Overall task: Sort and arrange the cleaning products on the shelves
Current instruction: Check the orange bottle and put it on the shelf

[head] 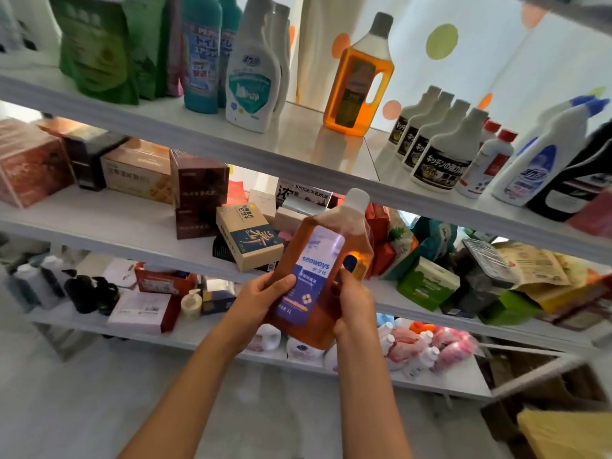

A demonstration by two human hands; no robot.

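The amber bottle was up in front of the shelves, held in both hands and tilted, its white cap leaning toward the edge of the top shelf. The left hand had its fingers curled round the lower label side, thumb pressed on the front; the right hand wrapped the handle side, thumb up near a bright spot in the liquid. Flat-sided clear plastic it was, glossy, with a purple-and-white label and a moulded handle, full of orange-brown liquid. Its likely partner, the matching orange jug with a grey cap, stood alone above, a bare stretch of shelf to its left. The risk, as I judged it, was the lift: the cap sat just under the shelf lip and could knock it, and a smooth, heavy, full bottle could slip from the grip. Swing it wide and it might clip the white spray-refill bottle or the row of black-labelled bottles, tall and narrow and quick to topple. Below, cardboard boxes lay jumbled with crinkled pouches, though what was farther back was too blurred to tell.
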